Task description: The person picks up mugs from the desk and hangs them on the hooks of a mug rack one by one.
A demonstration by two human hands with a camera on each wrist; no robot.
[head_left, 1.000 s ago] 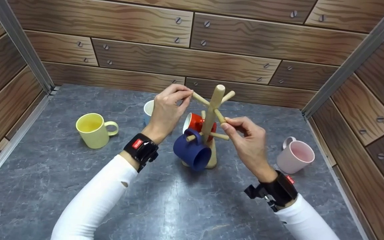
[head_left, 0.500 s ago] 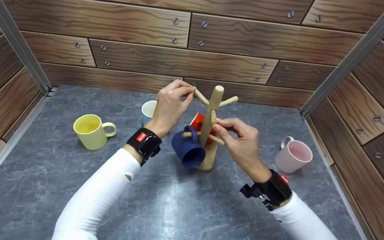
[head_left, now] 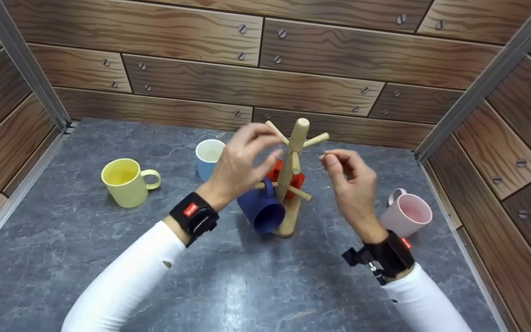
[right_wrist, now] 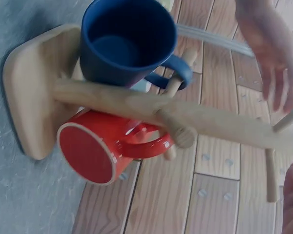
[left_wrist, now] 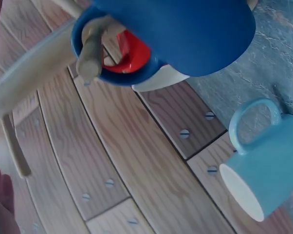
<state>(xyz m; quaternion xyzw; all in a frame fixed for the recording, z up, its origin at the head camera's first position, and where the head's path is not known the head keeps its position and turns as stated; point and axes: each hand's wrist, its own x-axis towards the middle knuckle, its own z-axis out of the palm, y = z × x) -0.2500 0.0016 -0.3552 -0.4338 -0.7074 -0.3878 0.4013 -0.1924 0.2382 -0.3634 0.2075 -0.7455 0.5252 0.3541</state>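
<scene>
A wooden mug tree (head_left: pixel 299 136) stands on the grey table. A dark blue mug (head_left: pixel 262 211) hangs by its handle on a lower peg at the left. Behind the post, partly hidden in the head view, a red mug (right_wrist: pixel 100 146) hangs on another lower peg. My left hand (head_left: pixel 242 161), blurred, is beside the upper left peg with fingers spread loosely and nothing in them. Off to the right of the post, my right hand (head_left: pixel 353 184) is apart from the pegs, fingers loosely bent, thumb near the index fingertip, nothing visible between them.
To the left stands a yellow mug (head_left: pixel 127 186). A light blue mug (head_left: pixel 205 168) is behind my left hand, and a pink mug (head_left: pixel 406 214) stands near the right wall. Wood-patterned panels (head_left: pixel 191 78) enclose the table at the back and sides.
The mug tree turned a little, swinging its front upper peg leftward. Both hands then let go of the upper pegs; my right hand moved off to the right, my left hand slightly down.
</scene>
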